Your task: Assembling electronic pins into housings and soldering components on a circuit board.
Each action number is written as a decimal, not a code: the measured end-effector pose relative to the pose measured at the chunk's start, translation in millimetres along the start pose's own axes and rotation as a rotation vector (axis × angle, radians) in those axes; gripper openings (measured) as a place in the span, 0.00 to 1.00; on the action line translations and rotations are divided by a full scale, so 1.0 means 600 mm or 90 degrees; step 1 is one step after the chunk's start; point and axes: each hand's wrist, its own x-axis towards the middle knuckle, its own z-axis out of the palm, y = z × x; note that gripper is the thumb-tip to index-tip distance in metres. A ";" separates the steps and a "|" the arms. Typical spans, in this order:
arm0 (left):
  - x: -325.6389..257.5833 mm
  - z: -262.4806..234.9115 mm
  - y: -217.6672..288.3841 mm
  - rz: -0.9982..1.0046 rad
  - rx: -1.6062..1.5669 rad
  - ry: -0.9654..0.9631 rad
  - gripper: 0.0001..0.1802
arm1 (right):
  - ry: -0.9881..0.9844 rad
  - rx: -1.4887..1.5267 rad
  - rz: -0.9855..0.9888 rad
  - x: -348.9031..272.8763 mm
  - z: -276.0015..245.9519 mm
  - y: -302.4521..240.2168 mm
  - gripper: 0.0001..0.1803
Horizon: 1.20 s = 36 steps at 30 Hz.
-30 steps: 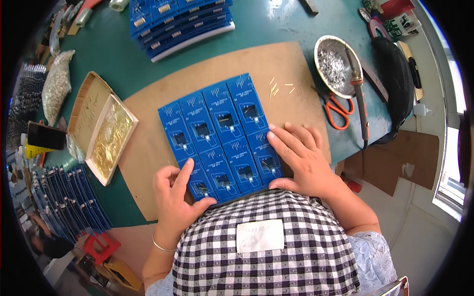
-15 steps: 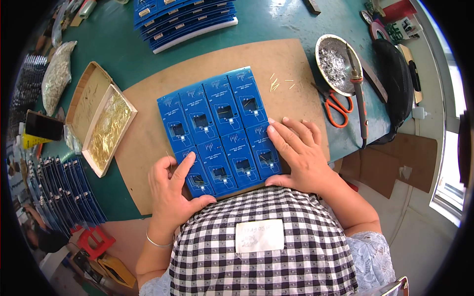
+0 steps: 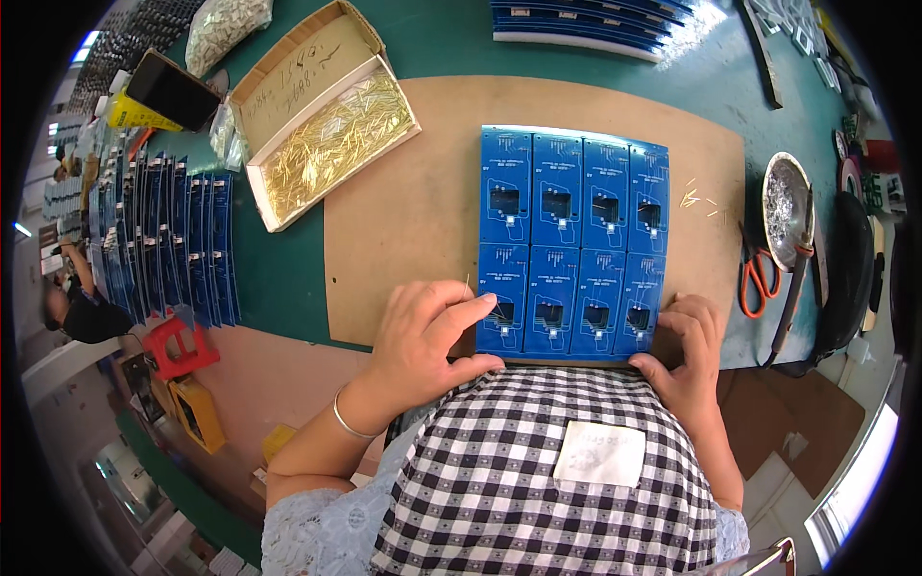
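An open, shallow cardboard box [image 3: 288,67] lies tilted at the upper left of the green desk [image 3: 451,43], with handwriting on its brown inner face. Leaning against it, a white-walled cardboard tray [image 3: 331,144] is filled with thin golden pins. Above them, at the top edge, sits a clear plastic bag [image 3: 226,24] of small pale parts. To the far left, a dark-screened phone [image 3: 173,91] rests on a yellow block [image 3: 130,113], its screen black. Low in the view, a white rectangular label [image 3: 600,453] is fixed to the black-and-white checked garment [image 3: 499,490].
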 end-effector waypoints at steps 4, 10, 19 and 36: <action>0.004 0.003 -0.001 0.003 -0.010 0.007 0.41 | 0.003 0.056 0.041 -0.002 0.002 -0.006 0.28; 0.008 0.006 0.004 -0.015 -0.033 0.031 0.34 | -0.021 0.006 0.082 -0.001 -0.003 -0.022 0.26; 0.009 0.011 0.003 0.006 -0.045 0.028 0.25 | -0.049 0.088 0.173 -0.001 -0.015 -0.023 0.22; 0.012 0.017 0.009 0.018 -0.004 0.019 0.28 | -0.073 0.086 0.177 0.014 -0.024 -0.025 0.19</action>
